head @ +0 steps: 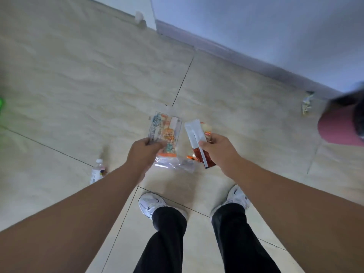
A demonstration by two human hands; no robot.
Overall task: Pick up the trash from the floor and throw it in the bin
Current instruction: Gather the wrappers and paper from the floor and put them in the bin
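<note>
My left hand (144,152) grips a flat clear wrapper with orange and blue print (166,133); its clear end hangs down toward a crumpled clear plastic piece (175,164). My right hand (218,150) holds a white and red-brown snack wrapper (197,138), with a pale round bit of packaging behind it. A small plastic bottle (97,171) lies on the tiled floor to the left, partly hidden by my left forearm. At the right edge stands a pink bin with a dark liner (340,127). Everything is motion-blurred.
A crumpled wrapper (307,103) lies by the baseboard near the bin. A white crumpled piece (139,17) sits at the far wall corner. Something green (1,104) shows at the left edge. My white shoes (151,203) stand on beige tiles; a grey wall (256,20) runs along the right.
</note>
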